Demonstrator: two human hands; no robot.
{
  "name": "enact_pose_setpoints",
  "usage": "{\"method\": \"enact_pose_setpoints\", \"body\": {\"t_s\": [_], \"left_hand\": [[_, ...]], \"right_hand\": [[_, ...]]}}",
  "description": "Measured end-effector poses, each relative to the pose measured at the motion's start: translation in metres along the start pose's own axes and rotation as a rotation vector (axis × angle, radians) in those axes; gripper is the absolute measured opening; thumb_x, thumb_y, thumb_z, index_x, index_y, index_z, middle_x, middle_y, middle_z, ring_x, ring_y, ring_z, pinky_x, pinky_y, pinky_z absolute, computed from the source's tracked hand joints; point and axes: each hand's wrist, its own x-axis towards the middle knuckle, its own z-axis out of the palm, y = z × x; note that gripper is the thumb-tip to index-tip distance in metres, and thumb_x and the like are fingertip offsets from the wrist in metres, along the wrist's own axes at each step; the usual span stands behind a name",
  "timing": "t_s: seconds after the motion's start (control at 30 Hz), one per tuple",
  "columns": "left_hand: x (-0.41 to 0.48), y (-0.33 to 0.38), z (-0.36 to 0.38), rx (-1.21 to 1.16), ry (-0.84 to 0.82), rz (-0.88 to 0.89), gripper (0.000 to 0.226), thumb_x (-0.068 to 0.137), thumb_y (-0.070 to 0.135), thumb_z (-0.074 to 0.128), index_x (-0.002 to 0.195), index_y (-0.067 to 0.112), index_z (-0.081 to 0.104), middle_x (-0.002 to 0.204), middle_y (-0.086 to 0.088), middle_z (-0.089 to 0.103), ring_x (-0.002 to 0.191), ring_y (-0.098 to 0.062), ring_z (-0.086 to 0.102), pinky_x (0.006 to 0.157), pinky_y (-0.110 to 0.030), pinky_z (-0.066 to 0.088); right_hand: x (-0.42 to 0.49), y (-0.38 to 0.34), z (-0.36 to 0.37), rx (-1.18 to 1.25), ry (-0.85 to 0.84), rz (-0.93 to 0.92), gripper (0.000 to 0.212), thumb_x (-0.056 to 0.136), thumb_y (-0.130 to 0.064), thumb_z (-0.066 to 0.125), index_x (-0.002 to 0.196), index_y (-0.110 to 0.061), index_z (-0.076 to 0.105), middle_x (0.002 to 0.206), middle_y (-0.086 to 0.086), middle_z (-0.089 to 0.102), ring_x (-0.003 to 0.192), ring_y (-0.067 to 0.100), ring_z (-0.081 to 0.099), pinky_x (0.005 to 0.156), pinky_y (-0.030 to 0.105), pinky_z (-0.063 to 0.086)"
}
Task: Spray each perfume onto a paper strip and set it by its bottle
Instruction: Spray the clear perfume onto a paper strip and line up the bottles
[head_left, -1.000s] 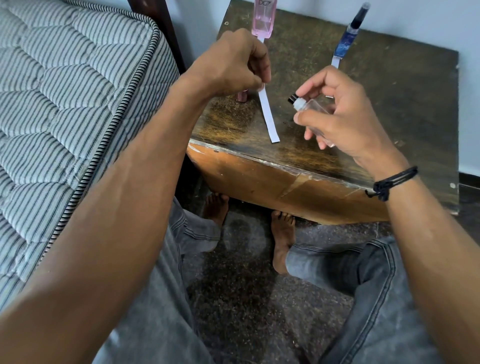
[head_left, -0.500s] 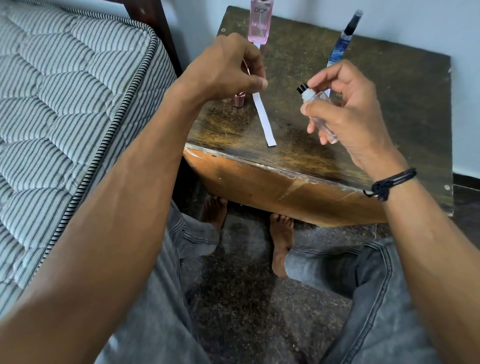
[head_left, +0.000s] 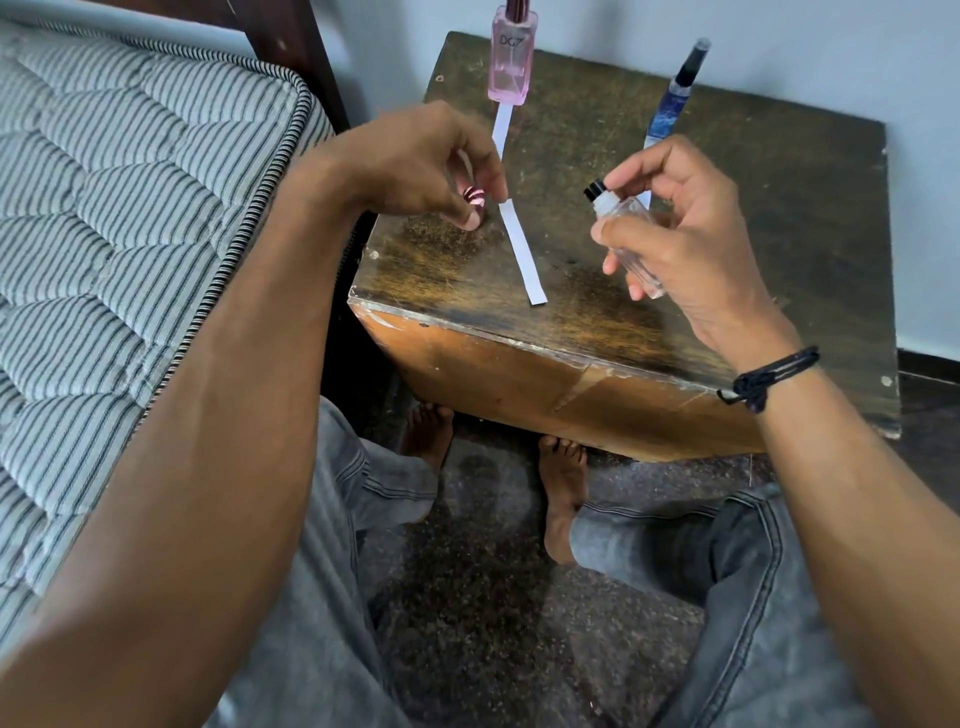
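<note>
Head view: blue bottle's strip (head_left: 648, 143) mostly behind right hand (head_left: 691, 234).

Pink bottle (head_left: 510, 62) top cut off

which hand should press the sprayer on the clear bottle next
Right. The right hand already grips the clear bottle, forefinger by its black nozzle, aimed at the paper strip that the left hand pinches.

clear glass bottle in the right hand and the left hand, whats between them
In the head view, only the white paper strip hangs between the clear glass bottle and left hand, over the bare wooden table.
</note>
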Motion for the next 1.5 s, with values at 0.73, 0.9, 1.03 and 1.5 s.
{"method": "enact_pose_setpoints", "body": {"t_s": [0.73, 0.9, 1.03, 1.5], "left_hand": [[0.010, 0.017, 0.017, -0.689, 0.077, 0.160, 0.029, 0.082, 0.002, 0.081, 0.108, -0.003, 0.069, 0.107, -0.021, 0.072, 0.094, -0.024, 0.071, 0.088, -0.036, 0.060], [0.013, 0.018, 0.020, -0.628, 0.055, 0.154, 0.032, 0.082, 0.005, 0.083, 0.110, -0.002, 0.070, 0.111, -0.025, 0.072, 0.097, -0.026, 0.070, 0.092, -0.038, 0.060], [0.014, 0.020, 0.022, -0.620, 0.013, 0.168, 0.035, 0.079, 0.010, 0.086, 0.109, 0.001, 0.071, 0.111, -0.021, 0.072, 0.097, -0.023, 0.071, 0.089, -0.033, 0.058], [0.015, 0.027, 0.028, -0.630, 0.013, 0.151, 0.035, 0.079, 0.006, 0.085, 0.108, -0.004, 0.070, 0.101, -0.015, 0.074, 0.087, -0.016, 0.072, 0.080, -0.024, 0.056]], "right_hand": [[-0.001, 0.000, 0.005, 0.027, -0.047, -0.010, 0.028, 0.082, -0.008, 0.077, 0.102, -0.017, 0.059, 0.098, 0.008, 0.064, 0.056, 0.028, 0.065, 0.042, 0.034, 0.046], [-0.001, 0.001, 0.006, 0.014, -0.058, 0.001, 0.032, 0.083, -0.007, 0.077, 0.107, -0.014, 0.056, 0.097, 0.000, 0.065, 0.057, 0.028, 0.065, 0.043, 0.035, 0.047], [-0.001, 0.001, 0.007, 0.018, -0.087, 0.001, 0.040, 0.081, -0.006, 0.077, 0.109, -0.017, 0.052, 0.106, 0.005, 0.065, 0.058, 0.030, 0.065, 0.043, 0.039, 0.047], [0.000, 0.001, 0.009, -0.009, -0.100, -0.002, 0.051, 0.079, -0.001, 0.077, 0.110, -0.028, 0.046, 0.118, 0.013, 0.061, 0.058, 0.028, 0.065, 0.043, 0.033, 0.047]]}}
